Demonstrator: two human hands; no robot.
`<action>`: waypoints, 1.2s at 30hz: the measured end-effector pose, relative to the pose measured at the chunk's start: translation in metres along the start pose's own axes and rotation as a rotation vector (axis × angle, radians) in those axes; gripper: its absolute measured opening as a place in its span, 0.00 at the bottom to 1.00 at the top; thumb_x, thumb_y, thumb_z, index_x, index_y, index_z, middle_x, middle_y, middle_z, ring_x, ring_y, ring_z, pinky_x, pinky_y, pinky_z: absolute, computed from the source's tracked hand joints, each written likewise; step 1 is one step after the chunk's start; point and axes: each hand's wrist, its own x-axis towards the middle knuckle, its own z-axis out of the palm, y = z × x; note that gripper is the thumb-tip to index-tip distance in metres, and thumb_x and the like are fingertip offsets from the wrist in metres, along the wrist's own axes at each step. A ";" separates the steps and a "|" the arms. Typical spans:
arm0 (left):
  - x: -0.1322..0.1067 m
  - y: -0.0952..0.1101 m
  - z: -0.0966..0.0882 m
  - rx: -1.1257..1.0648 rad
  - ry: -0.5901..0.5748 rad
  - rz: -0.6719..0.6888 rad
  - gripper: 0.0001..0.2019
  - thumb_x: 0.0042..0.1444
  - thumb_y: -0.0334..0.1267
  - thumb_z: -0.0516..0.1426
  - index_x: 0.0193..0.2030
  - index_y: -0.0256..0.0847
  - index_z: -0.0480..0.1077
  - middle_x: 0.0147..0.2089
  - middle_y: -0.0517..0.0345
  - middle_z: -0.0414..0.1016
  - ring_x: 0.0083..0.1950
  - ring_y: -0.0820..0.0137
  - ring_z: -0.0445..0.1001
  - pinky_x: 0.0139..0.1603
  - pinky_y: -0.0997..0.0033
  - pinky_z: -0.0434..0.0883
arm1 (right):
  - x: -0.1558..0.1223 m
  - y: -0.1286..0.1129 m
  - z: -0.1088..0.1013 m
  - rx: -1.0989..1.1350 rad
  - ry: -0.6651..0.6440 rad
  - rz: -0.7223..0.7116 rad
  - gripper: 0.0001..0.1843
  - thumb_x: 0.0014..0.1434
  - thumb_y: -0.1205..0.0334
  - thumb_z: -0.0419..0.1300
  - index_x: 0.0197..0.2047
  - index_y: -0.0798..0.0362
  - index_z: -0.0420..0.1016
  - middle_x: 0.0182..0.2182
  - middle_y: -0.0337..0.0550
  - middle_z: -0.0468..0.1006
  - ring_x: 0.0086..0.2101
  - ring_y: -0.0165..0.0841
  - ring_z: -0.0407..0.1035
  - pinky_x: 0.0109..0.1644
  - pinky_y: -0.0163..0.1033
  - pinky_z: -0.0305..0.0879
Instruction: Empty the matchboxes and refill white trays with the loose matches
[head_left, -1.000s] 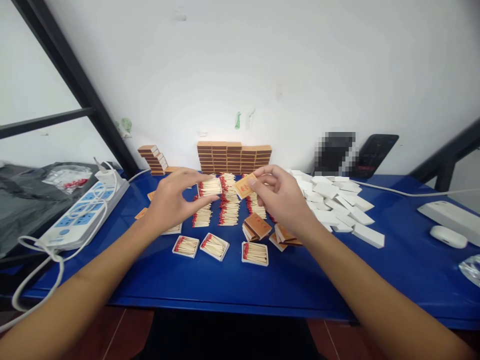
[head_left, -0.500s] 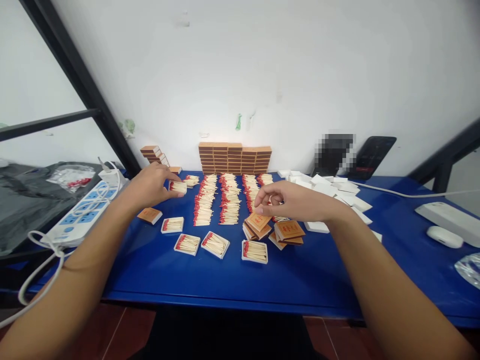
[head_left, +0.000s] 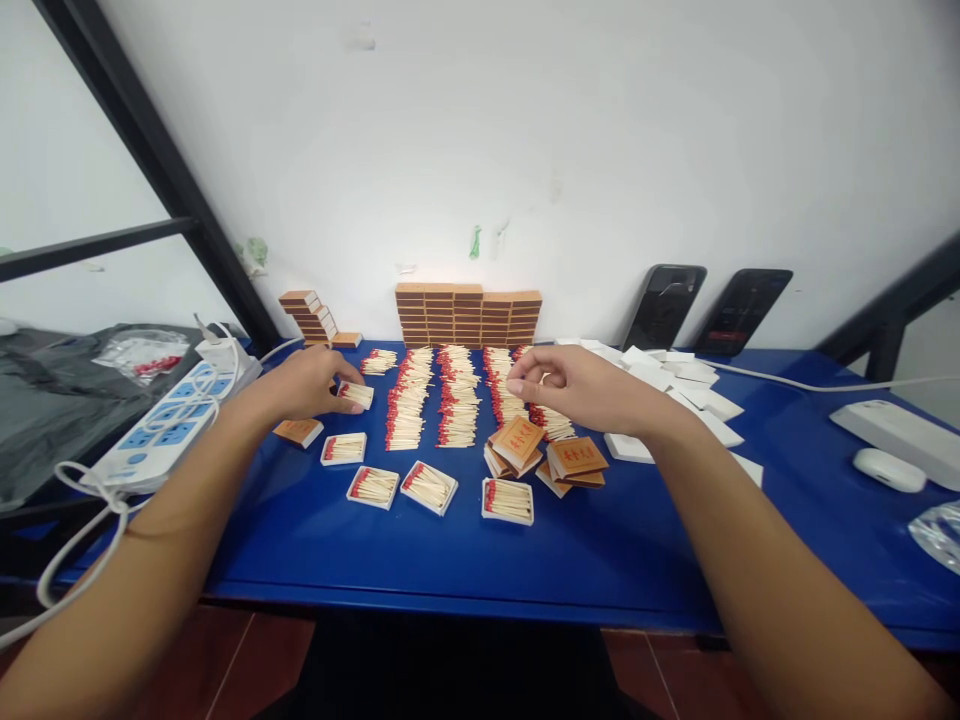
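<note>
Matchbox-packing workbench [head_left: 420, 560] (stacked matchboxes [head_left: 466, 315])

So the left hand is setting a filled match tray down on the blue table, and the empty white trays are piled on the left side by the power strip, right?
Not quite. In the head view the empty white trays are piled on the right, beyond the right hand. The left hand does hold a filled match tray at the blue table.

Both bare forearms reached forward and inward from the lower corners; the left hand [head_left: 304, 383] lay low, knuckles up, fingers curled and pinched together at its right edge; the right hand [head_left: 581, 385] hovered palm down, wrist bent left, fingertips [head_left: 517, 385] drawn together.
</note>
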 end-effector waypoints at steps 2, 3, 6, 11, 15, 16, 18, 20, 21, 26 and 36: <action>0.000 -0.001 -0.001 -0.016 -0.042 -0.015 0.24 0.54 0.58 0.64 0.50 0.46 0.85 0.50 0.51 0.86 0.48 0.55 0.81 0.46 0.61 0.72 | 0.001 0.003 0.002 0.030 0.043 0.001 0.20 0.64 0.42 0.64 0.46 0.50 0.78 0.29 0.39 0.74 0.30 0.34 0.67 0.35 0.40 0.62; -0.001 -0.002 -0.002 -0.022 -0.051 -0.024 0.25 0.54 0.58 0.63 0.51 0.46 0.84 0.51 0.51 0.86 0.48 0.55 0.81 0.46 0.61 0.72 | 0.002 0.005 0.002 0.044 0.063 0.000 0.20 0.65 0.41 0.64 0.46 0.50 0.78 0.29 0.39 0.74 0.30 0.34 0.67 0.35 0.41 0.63; -0.003 -0.010 -0.007 0.023 -0.002 -0.111 0.28 0.55 0.59 0.63 0.56 0.44 0.82 0.55 0.48 0.85 0.54 0.50 0.80 0.51 0.58 0.71 | 0.003 0.006 0.003 0.065 0.125 0.003 0.20 0.64 0.42 0.65 0.46 0.51 0.78 0.31 0.41 0.75 0.31 0.35 0.68 0.36 0.41 0.64; -0.005 -0.029 -0.006 0.237 0.010 -0.388 0.31 0.52 0.60 0.63 0.55 0.41 0.83 0.54 0.38 0.84 0.59 0.37 0.77 0.49 0.53 0.71 | 0.006 0.007 0.002 0.041 0.187 0.025 0.19 0.64 0.43 0.65 0.45 0.51 0.79 0.32 0.42 0.76 0.31 0.34 0.68 0.35 0.41 0.62; -0.006 -0.038 -0.005 0.157 -0.114 -0.415 0.21 0.50 0.57 0.64 0.40 0.42 0.84 0.44 0.43 0.86 0.48 0.45 0.81 0.42 0.59 0.70 | 0.006 0.008 0.002 -0.007 0.221 0.034 0.18 0.64 0.45 0.65 0.45 0.52 0.81 0.35 0.43 0.78 0.33 0.35 0.69 0.37 0.42 0.63; -0.006 -0.038 -0.006 0.129 -0.096 -0.426 0.21 0.50 0.58 0.64 0.39 0.42 0.83 0.43 0.44 0.86 0.46 0.47 0.82 0.41 0.59 0.70 | 0.006 0.008 0.002 -0.005 0.227 0.033 0.18 0.64 0.46 0.65 0.45 0.52 0.81 0.34 0.43 0.78 0.33 0.35 0.69 0.37 0.42 0.63; -0.008 -0.032 -0.009 0.068 0.018 -0.398 0.22 0.52 0.59 0.63 0.40 0.42 0.82 0.45 0.45 0.86 0.46 0.48 0.82 0.42 0.59 0.71 | 0.006 0.006 0.003 0.007 0.249 0.020 0.17 0.64 0.46 0.65 0.44 0.52 0.81 0.33 0.43 0.79 0.31 0.34 0.67 0.35 0.42 0.62; -0.010 -0.018 -0.013 -0.025 0.196 -0.270 0.23 0.54 0.59 0.62 0.45 0.42 0.81 0.48 0.46 0.86 0.48 0.50 0.82 0.45 0.59 0.73 | 0.006 0.003 0.004 0.032 0.287 -0.024 0.16 0.64 0.47 0.66 0.43 0.52 0.80 0.33 0.43 0.79 0.31 0.34 0.67 0.35 0.42 0.63; -0.012 -0.007 -0.014 -0.082 0.294 -0.172 0.23 0.56 0.58 0.62 0.47 0.41 0.80 0.49 0.47 0.85 0.49 0.52 0.82 0.48 0.59 0.74 | 0.006 0.000 0.006 0.053 0.310 -0.053 0.16 0.65 0.48 0.65 0.43 0.52 0.80 0.34 0.44 0.80 0.32 0.35 0.68 0.36 0.42 0.64; -0.018 0.067 -0.002 -0.189 0.708 0.318 0.17 0.62 0.51 0.64 0.49 0.41 0.77 0.47 0.51 0.85 0.46 0.62 0.82 0.50 0.62 0.76 | 0.002 -0.019 0.033 0.226 0.369 -0.176 0.16 0.67 0.46 0.65 0.45 0.50 0.78 0.41 0.47 0.82 0.41 0.38 0.74 0.40 0.42 0.69; -0.017 0.111 0.025 -0.196 0.979 0.564 0.18 0.60 0.39 0.69 0.56 0.45 0.75 0.46 0.52 0.83 0.46 0.62 0.81 0.49 0.58 0.78 | -0.012 -0.042 0.079 0.541 0.362 -0.085 0.17 0.62 0.50 0.70 0.44 0.47 0.69 0.33 0.38 0.78 0.27 0.30 0.65 0.32 0.39 0.64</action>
